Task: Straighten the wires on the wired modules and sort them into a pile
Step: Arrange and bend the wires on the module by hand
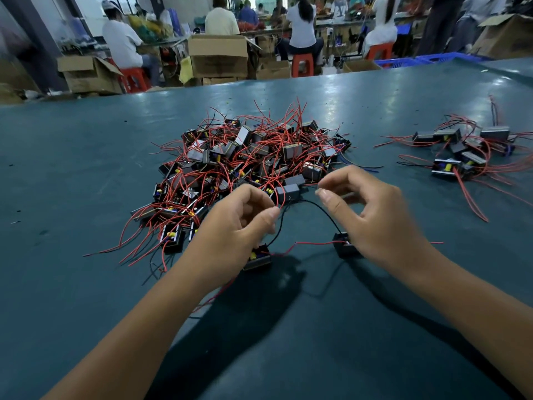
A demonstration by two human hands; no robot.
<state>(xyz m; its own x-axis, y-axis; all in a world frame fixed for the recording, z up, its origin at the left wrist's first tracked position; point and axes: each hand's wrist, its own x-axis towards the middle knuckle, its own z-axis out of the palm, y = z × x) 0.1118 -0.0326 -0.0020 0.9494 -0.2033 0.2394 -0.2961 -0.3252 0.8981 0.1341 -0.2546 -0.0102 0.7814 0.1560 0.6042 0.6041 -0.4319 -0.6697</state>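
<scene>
Hands meet mid-frame: left hand (239, 223) pinches a black wire (314, 204) (looping to a module (344, 245)), right hand (372, 215) seemingly pinching something blurred; tangled pile (248, 166) behind.

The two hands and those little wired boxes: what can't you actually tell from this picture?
Head view:
- Right hand covers most of the module under it.
- Left hand hides where the black wire ends.
- Tangled pile: modules too overlapped to count.
- Right pile: wires cut by the frame edge.
</scene>
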